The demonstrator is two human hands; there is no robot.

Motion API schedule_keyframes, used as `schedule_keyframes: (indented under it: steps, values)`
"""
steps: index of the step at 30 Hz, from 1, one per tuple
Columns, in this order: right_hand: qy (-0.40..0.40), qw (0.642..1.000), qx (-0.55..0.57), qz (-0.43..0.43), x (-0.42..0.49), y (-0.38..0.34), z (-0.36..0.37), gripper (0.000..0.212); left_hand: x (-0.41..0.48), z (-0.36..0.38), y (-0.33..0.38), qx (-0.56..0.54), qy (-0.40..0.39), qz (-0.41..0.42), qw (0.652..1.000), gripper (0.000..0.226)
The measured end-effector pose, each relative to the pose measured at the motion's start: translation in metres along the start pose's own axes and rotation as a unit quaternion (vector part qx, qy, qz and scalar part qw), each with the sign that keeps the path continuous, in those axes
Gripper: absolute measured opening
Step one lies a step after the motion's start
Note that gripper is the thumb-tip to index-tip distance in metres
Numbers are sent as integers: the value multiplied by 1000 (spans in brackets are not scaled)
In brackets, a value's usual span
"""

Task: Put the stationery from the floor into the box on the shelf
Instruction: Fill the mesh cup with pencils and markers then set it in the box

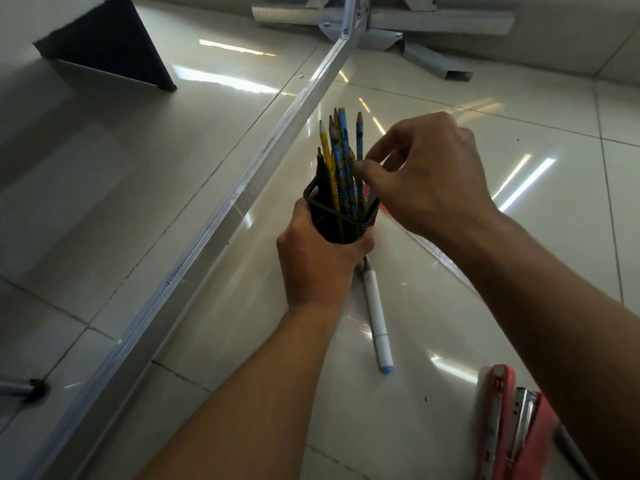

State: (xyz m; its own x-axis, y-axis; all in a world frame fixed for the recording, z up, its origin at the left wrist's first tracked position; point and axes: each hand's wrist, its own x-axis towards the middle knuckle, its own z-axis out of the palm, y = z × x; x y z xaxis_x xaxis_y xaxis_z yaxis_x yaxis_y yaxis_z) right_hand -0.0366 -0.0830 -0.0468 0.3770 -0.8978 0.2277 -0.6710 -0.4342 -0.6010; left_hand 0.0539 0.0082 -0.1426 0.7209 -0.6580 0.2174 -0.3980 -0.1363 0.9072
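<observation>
My left hand (317, 258) grips a black mesh pen holder (341, 213) from below, held above the tiled floor. Several pencils (341, 150), yellow and blue patterned, stand in it with tips up. My right hand (426, 178) is over the holder's right side, thumb and fingers pinched on the pencils. A white marker with a blue end (377, 317) lies on the floor just under my left hand. A pink stapler (509, 420) lies on the floor at the lower right, partly hidden by my right forearm. No box is visible.
A long metal shelf rail (221, 209) runs diagonally from lower left to top centre. A dark shelf board (110, 43) is at top left. Metal beams (433, 26) lie at the top. A pen end (24, 389) lies at the left edge.
</observation>
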Motion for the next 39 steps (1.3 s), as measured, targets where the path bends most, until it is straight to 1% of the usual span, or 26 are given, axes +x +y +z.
schedule_keyframes:
  steps: [3,4,7,8,9,10,11,12,14,15,16,18,22,25,28,30,32,33,35,36,37,38,39]
  values:
    - [-4,1000,-1,8,-2,3,2,17,1,0,-1,-3,0,-1,1000,76]
    - [-7,1000,4,11,-4,3,2,24,1,0,-1,-5,-1,-3,1000,77]
    - [-8,999,18,35,-13,1,-9,60,1,0,-1,-10,0,-7,1000,77]
    - [2,999,21,45,-19,3,-16,66,1,0,-1,-10,0,-8,1000,75]
    - [10,998,20,60,-29,6,-23,64,1,0,-1,-12,2,-9,1000,74]
    - [4,996,13,84,-39,9,-28,56,2,0,-1,-14,5,-11,1000,72]
    - [-29,993,-6,115,-51,12,-31,47,2,0,0,-15,9,-12,1000,70]
    - [-89,985,-35,146,-62,15,-29,41,2,0,0,-14,13,-10,1000,70]
    - [-217,954,-77,193,-80,19,-16,39,1,0,0,-12,13,-2,1000,71]
    - [-253,941,-83,208,-86,18,-8,42,0,0,0,-11,11,1,1000,71]
    - [-271,933,-86,219,-90,17,0,49,0,0,0,-10,10,3,1000,71]
    - [-277,928,-103,226,-94,14,12,59,1,0,0,-10,15,4,1000,71]
    - [-247,940,-125,200,-96,15,31,58,0,0,2,-11,15,6,1000,74]
    - [-252,936,-114,216,-93,17,37,51,0,0,2,-13,14,5,1000,73]
    - [-260,933,-93,230,-88,21,29,44,1,-1,3,-13,14,3,1000,70]
    - [-253,934,-100,233,-78,23,10,41,1,0,2,-10,14,-1,1000,69]
    - [-200,948,-108,222,-62,20,-19,40,1,0,2,-6,14,-8,1000,70]
    - [-154,963,-95,202,-53,17,-34,37,2,0,2,-3,14,-9,1000,71]
    - [-43,990,-31,133,-35,6,-61,34,3,-1,2,3,16,-8,1000,72]
    - [5,996,17,93,-27,-1,-69,35,2,-1,3,3,16,-9,1000,72]
    - [35,995,71,61,-21,-9,-73,37,2,-1,3,1,13,-11,1000,73]
    - [49,991,118,41,-17,-17,-73,38,1,-1,4,-1,10,-12,1000,72]
    - [51,989,137,26,-14,-23,-69,36,1,-1,6,-1,9,-13,1000,72]
